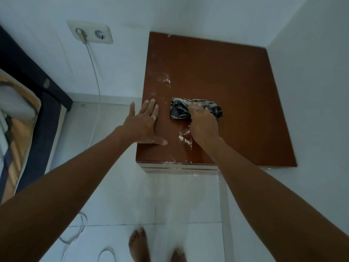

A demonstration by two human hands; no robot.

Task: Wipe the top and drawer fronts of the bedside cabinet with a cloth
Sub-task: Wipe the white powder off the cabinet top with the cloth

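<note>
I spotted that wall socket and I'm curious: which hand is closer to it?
Left. The left hand lies flat on the cabinet's near-left edge, on the wall socket side; the right hand holds the cloth further right.

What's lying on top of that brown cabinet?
On the brown wooden cabinet top: a crumpled dark checked cloth under the right hand, the flat left hand, white dusty smears. Beneath the cloth: hidden.

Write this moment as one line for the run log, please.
phase: wiping cabinet top | right hand: grips cloth on top | left hand: flat on top, near left edge | white dust: remains
</note>
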